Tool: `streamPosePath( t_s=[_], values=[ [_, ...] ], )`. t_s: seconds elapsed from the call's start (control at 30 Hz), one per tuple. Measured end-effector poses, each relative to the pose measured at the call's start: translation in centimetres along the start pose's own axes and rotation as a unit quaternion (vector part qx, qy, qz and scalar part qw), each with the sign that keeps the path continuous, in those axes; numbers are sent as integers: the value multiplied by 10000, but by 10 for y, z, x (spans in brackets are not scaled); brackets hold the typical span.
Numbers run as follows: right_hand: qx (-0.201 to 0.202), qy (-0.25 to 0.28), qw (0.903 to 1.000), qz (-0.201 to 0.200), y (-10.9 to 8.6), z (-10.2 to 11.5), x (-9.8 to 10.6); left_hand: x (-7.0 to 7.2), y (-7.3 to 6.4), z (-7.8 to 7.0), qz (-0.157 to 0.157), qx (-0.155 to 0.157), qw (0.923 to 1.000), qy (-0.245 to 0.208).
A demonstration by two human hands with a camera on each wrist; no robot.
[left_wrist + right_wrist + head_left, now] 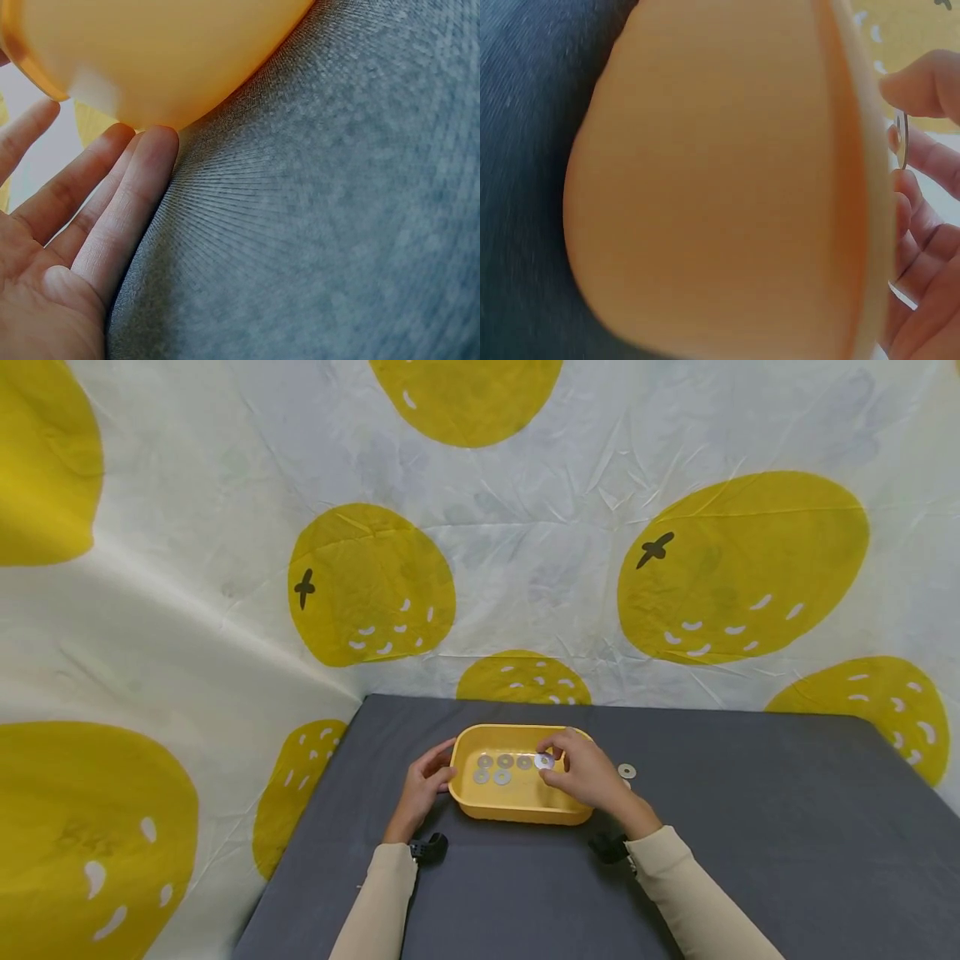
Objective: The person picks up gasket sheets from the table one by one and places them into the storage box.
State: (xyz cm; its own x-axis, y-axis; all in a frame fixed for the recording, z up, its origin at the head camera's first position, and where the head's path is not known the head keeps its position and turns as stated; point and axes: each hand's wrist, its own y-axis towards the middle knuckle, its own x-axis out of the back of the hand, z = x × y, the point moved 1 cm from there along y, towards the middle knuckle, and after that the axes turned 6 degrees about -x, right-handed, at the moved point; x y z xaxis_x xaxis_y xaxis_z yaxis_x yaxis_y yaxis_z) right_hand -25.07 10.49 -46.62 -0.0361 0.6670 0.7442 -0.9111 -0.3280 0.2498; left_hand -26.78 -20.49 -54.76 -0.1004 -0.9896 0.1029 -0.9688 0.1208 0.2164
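Note:
A yellow plastic tray (517, 815) stands on the dark cloth, with several flat metal washers (506, 762) lying in two rows on its floor. Over the tray, my right hand (588, 772) pinches one washer (902, 140) between thumb and fingertips, at the right end of the upper row. My left hand (422, 783) is at the tray's left end. In the left wrist view its extended fingers (112, 217) touch the tray's outer wall, and the thumb's contact is not clear.
Just right of the tray, a loose washer (627, 771) lies on the cloth-covered table (750, 827); another beside it is partly hidden by the right hand. A white curtain (525, 593) with yellow fruit prints hangs behind and along the left.

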Motion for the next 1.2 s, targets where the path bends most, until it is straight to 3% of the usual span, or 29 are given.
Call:
streamPosePath(
  t_s=[0.43,0.67,0.93,1.2],
  values=[
    [-390,-98,9982,438,22,4,-26,-1,3,0,-139,-33,9999,-26],
    [-587,-149,9966,557,28,-1,-38,-2,-7,-32,128,66,9999,-84],
    [-862,-256,9936,688,30,-4,-46,-1,-8,-31,153,57,9999,-51],
    [-803,-218,9934,791,32,-8,-50,-1,-8,-30,151,89,9998,-29]
  ],
)
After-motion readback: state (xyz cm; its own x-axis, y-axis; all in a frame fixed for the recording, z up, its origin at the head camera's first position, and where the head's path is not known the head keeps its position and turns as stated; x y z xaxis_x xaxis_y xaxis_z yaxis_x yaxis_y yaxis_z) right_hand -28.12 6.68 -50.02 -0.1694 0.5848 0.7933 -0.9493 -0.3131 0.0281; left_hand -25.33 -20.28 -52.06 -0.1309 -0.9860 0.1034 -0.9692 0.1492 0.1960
